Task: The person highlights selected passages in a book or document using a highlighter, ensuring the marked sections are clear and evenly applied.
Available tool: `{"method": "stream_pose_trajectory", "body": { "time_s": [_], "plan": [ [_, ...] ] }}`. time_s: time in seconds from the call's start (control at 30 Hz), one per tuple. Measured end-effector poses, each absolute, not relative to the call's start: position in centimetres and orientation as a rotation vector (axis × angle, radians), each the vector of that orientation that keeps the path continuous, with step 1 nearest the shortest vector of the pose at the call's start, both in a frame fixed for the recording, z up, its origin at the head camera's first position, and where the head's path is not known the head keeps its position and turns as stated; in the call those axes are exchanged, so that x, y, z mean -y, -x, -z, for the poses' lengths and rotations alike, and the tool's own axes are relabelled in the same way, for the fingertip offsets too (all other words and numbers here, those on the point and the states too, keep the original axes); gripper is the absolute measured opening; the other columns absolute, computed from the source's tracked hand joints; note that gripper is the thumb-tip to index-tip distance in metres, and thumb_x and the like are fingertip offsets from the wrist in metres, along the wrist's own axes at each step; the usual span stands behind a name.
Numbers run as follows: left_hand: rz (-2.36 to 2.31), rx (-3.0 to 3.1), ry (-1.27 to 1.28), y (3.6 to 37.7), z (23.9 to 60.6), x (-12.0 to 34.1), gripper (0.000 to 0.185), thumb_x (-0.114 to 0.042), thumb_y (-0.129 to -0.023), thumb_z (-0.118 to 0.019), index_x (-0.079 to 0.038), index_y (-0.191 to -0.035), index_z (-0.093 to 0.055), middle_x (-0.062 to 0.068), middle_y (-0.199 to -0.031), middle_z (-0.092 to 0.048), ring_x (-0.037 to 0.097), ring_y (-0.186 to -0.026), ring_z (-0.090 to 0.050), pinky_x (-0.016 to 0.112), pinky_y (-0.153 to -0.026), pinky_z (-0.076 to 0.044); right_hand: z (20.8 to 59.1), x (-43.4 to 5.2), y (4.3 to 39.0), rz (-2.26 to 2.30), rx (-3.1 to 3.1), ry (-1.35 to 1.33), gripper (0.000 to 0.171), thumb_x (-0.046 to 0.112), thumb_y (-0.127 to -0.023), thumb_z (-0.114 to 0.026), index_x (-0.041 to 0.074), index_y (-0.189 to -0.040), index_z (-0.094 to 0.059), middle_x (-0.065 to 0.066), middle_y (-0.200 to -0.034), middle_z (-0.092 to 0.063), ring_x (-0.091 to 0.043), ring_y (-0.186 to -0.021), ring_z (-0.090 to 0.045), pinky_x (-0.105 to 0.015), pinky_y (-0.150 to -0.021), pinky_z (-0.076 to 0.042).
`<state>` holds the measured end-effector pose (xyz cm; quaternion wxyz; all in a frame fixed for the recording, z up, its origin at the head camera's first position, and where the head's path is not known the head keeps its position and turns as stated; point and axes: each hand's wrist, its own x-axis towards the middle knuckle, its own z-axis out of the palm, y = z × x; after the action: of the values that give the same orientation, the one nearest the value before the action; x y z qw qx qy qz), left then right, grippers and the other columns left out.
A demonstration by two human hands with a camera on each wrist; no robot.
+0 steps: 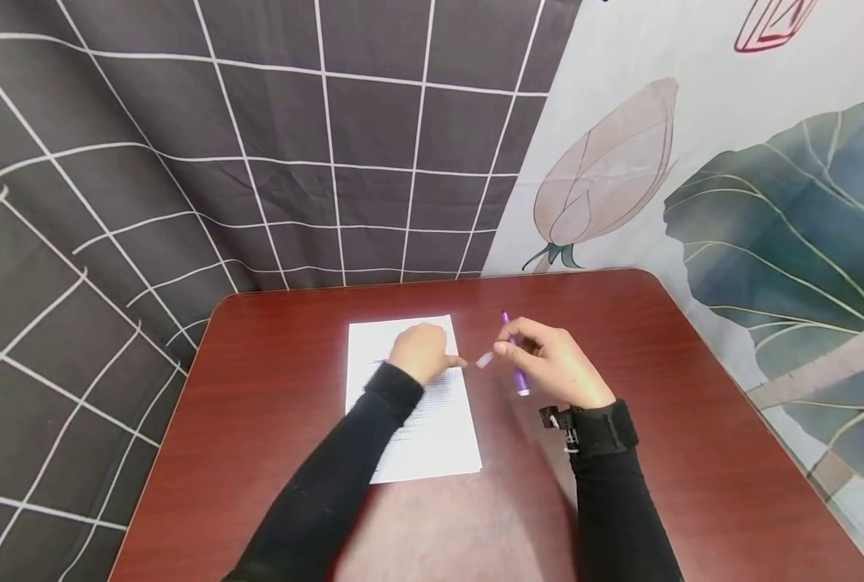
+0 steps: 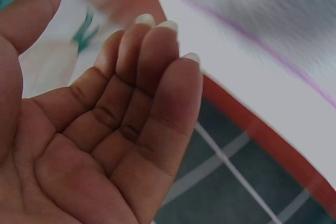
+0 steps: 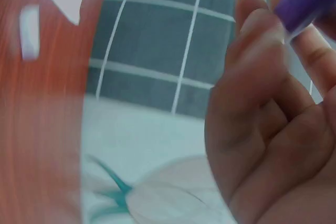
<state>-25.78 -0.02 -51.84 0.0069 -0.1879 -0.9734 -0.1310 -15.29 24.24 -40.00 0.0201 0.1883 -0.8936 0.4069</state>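
Right hand [image 1: 558, 368] pinching purple pen [image 1: 515, 360] near table [image 1: 693, 453] centre, tip raised clear; clear cap [image 1: 484, 360] lying beside. Left hand [image 1: 420, 352], fingers relaxed, steadying paper [image 1: 439, 436] toward far edge.

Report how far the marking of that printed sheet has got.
Done: a purple line already crosses the sheet. In hand: the right hand holds the purple pen; the left hand rests on the sheet; a small clear cap lies between them. Left: the cap is off the pen.

table [image 1: 657, 453] right bare, paper [image 1: 432, 436] left (flat)
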Motion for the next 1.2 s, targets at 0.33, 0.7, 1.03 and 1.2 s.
{"method": "stream_pose_trajectory", "body": {
  "time_s": [0.33, 0.7, 1.03, 1.2],
  "plan": [
    [0.439, 3.080, 0.343, 17.0, 45.6, 12.2, 0.037, -0.026, -0.093, -0.096, -0.001, -0.116, -0.083, 0.018, -0.100, -0.085, 0.031, -0.085, -0.078, 0.050, -0.084, -0.069, 41.9, -23.0, 16.7, -2.042, 2.334, -0.966, 0.022, -0.006, -0.109, -0.048, 0.007, -0.118, -0.064, 0.008, -0.102, -0.078, -0.010, -0.080, -0.071, -0.027, -0.070, -0.058],
    [0.542, 3.056, 0.441, 17.3, 51.3, 15.6, 0.053, -0.032, -0.083, -0.103, -0.014, -0.130, -0.086, 0.010, -0.121, -0.088, 0.034, -0.112, -0.083, 0.053, -0.100, -0.067, 44.4, -19.7, 18.1, -2.551, 1.729, -1.242, 0.047, -0.017, -0.104, -0.061, 0.022, -0.130, -0.062, 0.006, -0.111, -0.079, -0.009, -0.104, -0.075, -0.024, -0.099, -0.063],
    [0.448, 3.090, 0.453, 17.5, 52.1, 14.7, 0.056, -0.036, -0.079, -0.106, -0.015, -0.128, -0.087, 0.009, -0.119, -0.089, 0.031, -0.107, -0.083, 0.050, -0.101, -0.068, 46.4, -16.5, 19.2, -2.455, 2.031, -0.867, 0.030, -0.004, -0.113, -0.053, 0.023, -0.128, -0.054, 0.007, -0.111, -0.076, -0.007, -0.099, -0.072, -0.019, -0.085, -0.058],
    [0.414, 3.045, 0.510, 17.3, 51.6, 14.1, 0.055, -0.039, -0.078, -0.106, -0.015, -0.124, -0.089, 0.011, -0.131, -0.086, 0.034, -0.113, -0.083, 0.053, -0.094, -0.069, 47.2, -13.5, 20.3, -2.436, 2.256, -0.517, 0.021, 0.017, -0.120, -0.047, 0.003, -0.130, -0.059, 0.004, -0.095, -0.069, -0.011, -0.082, -0.071, -0.024, -0.080, -0.060]
  ]
}}
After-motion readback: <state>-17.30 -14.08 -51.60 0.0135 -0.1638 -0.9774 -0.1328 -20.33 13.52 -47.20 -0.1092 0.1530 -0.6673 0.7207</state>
